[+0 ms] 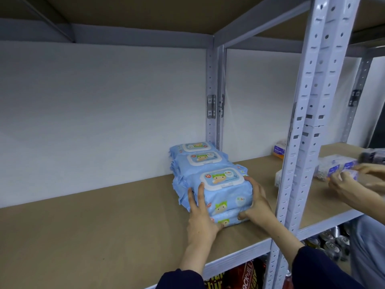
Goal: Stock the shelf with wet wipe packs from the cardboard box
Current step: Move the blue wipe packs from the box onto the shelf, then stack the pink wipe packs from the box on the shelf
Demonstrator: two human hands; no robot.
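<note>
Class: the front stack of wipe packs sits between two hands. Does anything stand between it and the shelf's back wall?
Yes. More wipe packs lie directly behind the front stack, filling the way to the back wall. Nothing comes between the stack and the left hand or the right hand; both touch it.

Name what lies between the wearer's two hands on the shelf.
The front stack of wet wipe packs, touched by left hand and right hand; head view.
</note>
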